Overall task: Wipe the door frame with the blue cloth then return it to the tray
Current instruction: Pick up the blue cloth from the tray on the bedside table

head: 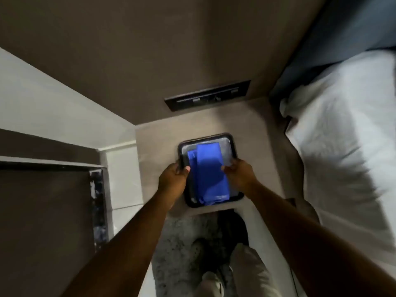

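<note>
1. the blue cloth (pixel 209 174) lay folded in the dark tray (pixel 232 144) on the surface (pixel 154 146).
2. our left hand (pixel 172 179) had its grip pinching the tray's left rim.
3. our right hand (pixel 239 173) had its grip pinching the cloth's right edge.

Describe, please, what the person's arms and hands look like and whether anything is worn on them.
Both forearms are bare as far as the picture shows them: no sleeves, gloves, watch or bracelets. The left hand and the right hand show no rings that I can make out, though the picture is dim and slightly blurred. A pale thumbnail shows on the left hand.
</note>
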A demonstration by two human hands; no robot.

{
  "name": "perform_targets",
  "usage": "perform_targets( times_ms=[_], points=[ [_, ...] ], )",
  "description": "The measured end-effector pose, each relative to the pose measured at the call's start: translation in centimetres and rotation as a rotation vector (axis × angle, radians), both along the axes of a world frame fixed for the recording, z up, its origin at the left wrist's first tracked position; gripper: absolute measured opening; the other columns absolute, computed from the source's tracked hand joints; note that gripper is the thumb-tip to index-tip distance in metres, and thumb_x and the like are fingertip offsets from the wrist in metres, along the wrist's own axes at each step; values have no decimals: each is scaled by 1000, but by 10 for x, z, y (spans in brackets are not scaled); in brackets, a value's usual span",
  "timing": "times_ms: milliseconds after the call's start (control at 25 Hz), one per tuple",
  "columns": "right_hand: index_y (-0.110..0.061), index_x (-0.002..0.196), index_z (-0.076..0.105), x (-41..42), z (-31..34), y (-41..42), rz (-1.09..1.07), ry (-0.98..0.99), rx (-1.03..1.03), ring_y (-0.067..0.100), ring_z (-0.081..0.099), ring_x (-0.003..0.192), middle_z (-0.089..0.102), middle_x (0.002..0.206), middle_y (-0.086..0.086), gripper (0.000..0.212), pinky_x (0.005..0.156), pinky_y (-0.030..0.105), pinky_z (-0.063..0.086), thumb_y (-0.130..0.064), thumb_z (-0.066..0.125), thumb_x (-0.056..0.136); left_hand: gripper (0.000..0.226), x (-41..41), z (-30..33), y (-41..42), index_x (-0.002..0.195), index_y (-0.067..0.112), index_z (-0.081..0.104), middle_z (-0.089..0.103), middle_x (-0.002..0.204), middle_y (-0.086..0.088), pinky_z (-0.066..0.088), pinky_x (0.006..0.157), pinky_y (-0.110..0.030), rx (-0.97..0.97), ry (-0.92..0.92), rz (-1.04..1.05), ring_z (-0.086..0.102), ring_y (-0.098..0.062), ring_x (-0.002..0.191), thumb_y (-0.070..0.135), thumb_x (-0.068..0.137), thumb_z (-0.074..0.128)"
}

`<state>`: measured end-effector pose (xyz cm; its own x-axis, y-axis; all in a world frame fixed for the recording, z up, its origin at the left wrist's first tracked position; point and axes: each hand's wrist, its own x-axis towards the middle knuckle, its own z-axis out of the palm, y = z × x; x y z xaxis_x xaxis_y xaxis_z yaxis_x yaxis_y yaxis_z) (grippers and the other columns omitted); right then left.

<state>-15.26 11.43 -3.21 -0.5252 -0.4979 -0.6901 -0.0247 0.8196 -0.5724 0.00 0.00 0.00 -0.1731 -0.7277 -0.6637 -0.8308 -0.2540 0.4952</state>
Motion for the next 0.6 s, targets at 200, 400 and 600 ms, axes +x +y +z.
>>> perform_targets(
  times_ms=[200,400,600],
  points=[
    [-2,114,54,8,-60,-18,158,101,75,36,59,101,62,114,21,29,83,40,50,-19,55,90,45,-27,-71,11,120,8,58,65,122,-15,53,90,-47,109,-22,4,62,-35,105,34,84,66],
    [0,105,60,7,-47,-26,68,156,-34,34,60,90,63,102,19,19,69,30,44,-6,52,88,37,-43,-65,2,112,8,62,70,107,-15,56,71,-40,58,-25,214,67,-35,92,19,77,70],
    [-2,92,64,29,54,-41,94,-117,-228,26,58,78,61,87,13,19,64,32,45,4,47,85,20,3,13,-11,68,16,55,57,72,-9,44,67,-38,232,167,416,52,-25,65,6,86,55]
  ],
)
